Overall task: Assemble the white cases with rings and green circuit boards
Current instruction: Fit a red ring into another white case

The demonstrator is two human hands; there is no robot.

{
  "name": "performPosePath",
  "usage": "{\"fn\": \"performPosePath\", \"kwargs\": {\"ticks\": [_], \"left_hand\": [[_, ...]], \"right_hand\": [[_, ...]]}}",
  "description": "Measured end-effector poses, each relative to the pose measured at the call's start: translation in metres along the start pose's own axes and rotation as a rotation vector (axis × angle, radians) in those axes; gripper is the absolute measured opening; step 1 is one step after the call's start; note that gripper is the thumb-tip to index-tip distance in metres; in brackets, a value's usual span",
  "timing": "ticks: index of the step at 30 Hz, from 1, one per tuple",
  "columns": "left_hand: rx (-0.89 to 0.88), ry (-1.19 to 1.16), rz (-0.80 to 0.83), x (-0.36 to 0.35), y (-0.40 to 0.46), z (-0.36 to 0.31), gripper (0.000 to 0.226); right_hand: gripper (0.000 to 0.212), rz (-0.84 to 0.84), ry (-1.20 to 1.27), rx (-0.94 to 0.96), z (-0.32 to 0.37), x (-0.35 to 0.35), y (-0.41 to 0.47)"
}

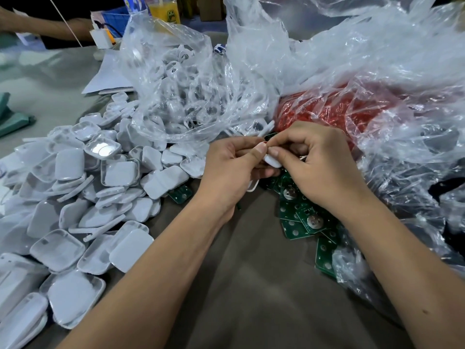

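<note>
A grey cloth point(251, 285) covered the work surface, creased in the near middle. On the left lay a heap of white cases point(75, 197), some showing their hollow insides, one holding two silvery discs. Beyond it a clear plastic bag point(176, 84) held white rings, and to the right a second crumpled bag point(352, 109) covered a mass of red parts (too blurred to identify). Green circuit boards point(307, 217) were scattered under and near the right forearm, each with a round metal contact.

At the far edge stood a yellow drink carton point(164, 10) with a cartoon frog; no writing could be read. Another person's arm point(50, 28) was cut off at the far left.

In the centre, the left hand point(231, 170) and right hand point(317, 162) met, thumbs and forefingers pinching a small white case point(273, 161) between them; the fingers hid most of it. A white ring point(253, 186) hung below the left hand.
</note>
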State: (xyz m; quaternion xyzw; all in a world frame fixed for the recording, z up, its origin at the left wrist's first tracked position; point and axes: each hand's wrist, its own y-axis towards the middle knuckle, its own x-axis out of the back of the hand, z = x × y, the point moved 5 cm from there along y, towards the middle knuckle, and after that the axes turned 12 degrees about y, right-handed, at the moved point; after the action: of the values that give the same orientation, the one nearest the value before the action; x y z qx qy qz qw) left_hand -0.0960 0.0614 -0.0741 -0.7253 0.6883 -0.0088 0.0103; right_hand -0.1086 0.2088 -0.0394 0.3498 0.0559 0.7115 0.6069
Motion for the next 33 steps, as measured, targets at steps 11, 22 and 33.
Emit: {"fn": "performPosePath", "kwargs": {"ticks": [11, 22, 33], "left_hand": [[-0.043, 0.068, 0.079, 0.004, -0.001, -0.007, 0.022], [-0.18, 0.189, 0.185, 0.001, -0.003, -0.012, 0.026], [-0.289, 0.303, 0.071, 0.001, -0.004, -0.018, 0.027]], "right_hand": [[0.025, -0.061, 0.288, -0.298, -0.016, 0.011, -0.001], [0.024, 0.028, 0.566, -0.53, -0.029, 0.006, -0.005], [0.008, -0.014, 0.519, -0.407, -0.027, 0.004, -0.002]]}}
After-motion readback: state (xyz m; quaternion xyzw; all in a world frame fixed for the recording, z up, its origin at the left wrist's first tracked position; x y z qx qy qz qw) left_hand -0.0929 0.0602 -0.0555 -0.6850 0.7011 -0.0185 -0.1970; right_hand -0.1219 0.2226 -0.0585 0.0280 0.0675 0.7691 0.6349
